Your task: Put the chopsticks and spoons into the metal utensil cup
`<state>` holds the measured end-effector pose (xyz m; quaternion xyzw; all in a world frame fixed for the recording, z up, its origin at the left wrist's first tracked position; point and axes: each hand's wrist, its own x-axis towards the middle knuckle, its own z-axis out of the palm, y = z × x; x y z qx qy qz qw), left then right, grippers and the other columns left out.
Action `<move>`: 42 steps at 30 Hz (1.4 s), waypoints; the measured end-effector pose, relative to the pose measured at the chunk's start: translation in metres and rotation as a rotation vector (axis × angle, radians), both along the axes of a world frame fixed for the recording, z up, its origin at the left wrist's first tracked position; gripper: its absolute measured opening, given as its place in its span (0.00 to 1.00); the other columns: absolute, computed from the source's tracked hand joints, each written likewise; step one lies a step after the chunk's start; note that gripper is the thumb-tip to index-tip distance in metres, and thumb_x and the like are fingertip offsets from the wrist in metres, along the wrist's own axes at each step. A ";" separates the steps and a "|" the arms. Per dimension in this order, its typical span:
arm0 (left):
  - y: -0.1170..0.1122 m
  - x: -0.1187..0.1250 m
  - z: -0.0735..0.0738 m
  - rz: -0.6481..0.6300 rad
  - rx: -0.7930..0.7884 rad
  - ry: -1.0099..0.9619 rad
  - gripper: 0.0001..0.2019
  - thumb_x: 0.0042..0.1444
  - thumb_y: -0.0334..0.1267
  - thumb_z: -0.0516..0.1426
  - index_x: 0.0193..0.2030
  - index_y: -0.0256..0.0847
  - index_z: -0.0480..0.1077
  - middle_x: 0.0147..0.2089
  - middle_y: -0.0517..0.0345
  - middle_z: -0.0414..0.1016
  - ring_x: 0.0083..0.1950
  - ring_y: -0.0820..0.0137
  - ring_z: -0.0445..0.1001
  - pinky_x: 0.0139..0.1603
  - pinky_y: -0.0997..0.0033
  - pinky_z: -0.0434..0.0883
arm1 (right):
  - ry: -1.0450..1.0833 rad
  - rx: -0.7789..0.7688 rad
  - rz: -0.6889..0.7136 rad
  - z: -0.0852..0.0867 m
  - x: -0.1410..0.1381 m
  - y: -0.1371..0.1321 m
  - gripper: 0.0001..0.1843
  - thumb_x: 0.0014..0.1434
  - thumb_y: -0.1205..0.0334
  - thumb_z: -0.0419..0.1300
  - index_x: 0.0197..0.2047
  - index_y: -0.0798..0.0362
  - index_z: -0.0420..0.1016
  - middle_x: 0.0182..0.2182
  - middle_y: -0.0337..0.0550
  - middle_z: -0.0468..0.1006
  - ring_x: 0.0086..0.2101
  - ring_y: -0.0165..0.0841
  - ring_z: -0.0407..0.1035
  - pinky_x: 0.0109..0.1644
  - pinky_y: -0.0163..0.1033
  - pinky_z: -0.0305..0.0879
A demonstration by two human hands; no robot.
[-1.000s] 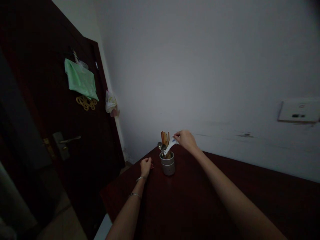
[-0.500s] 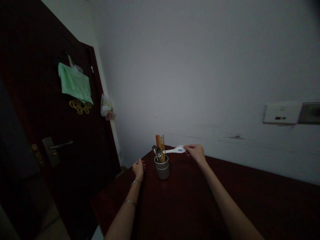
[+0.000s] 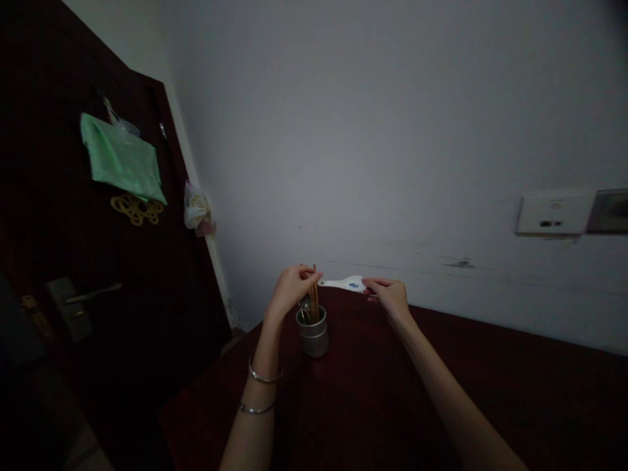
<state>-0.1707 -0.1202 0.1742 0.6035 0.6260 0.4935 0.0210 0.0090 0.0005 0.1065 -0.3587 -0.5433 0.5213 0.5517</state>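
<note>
A grey utensil cup [image 3: 314,333] stands near the far corner of the dark red table [image 3: 392,399]. Wooden chopsticks [image 3: 314,297] and metal spoons stick up out of it. My left hand [image 3: 290,290] is raised over the cup with its fingers closed around the tops of the chopsticks. My right hand [image 3: 391,296] is just right of the cup and pinches one end of a white ceramic spoon [image 3: 344,283] with a blue mark. The spoon is held level above the table, its other end pointing toward the chopsticks.
A grey wall runs behind the table, with a white socket plate [image 3: 553,212] at the right. At the left is a dark door [image 3: 73,216] with a lever handle [image 3: 88,294]; a green cloth [image 3: 120,158] and a small bag [image 3: 196,208] hang there.
My left hand has risen from the table to the chopsticks in the cup. My right hand drew the white spoon out of the cup and holds it level to the right.
</note>
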 end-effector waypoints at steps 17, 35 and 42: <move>0.019 0.005 -0.010 -0.248 -0.040 -0.322 0.10 0.49 0.40 0.53 0.23 0.37 0.63 0.12 0.66 0.59 0.13 0.80 0.59 0.14 0.81 0.56 | -0.390 0.214 0.373 0.029 0.013 -0.023 0.15 0.44 0.56 0.63 0.32 0.58 0.79 0.26 0.44 0.78 0.25 0.29 0.69 0.27 0.33 0.66; 0.025 0.028 -0.018 -0.313 -0.133 -0.168 0.16 0.51 0.42 0.53 0.41 0.33 0.71 0.20 0.62 0.67 0.16 0.80 0.61 0.16 0.81 0.56 | -0.411 0.255 0.426 0.000 0.000 -0.006 0.13 0.46 0.57 0.59 0.28 0.59 0.78 0.15 0.37 0.70 0.16 0.22 0.57 0.18 0.28 0.53; 0.018 -0.005 -0.011 0.075 0.134 -0.121 0.09 0.45 0.36 0.56 0.31 0.34 0.74 0.30 0.53 0.76 0.32 0.72 0.71 0.33 0.75 0.66 | -0.348 -0.049 0.111 -0.064 0.012 0.045 0.09 0.46 0.62 0.60 0.26 0.61 0.77 0.14 0.38 0.71 0.15 0.24 0.62 0.18 0.28 0.58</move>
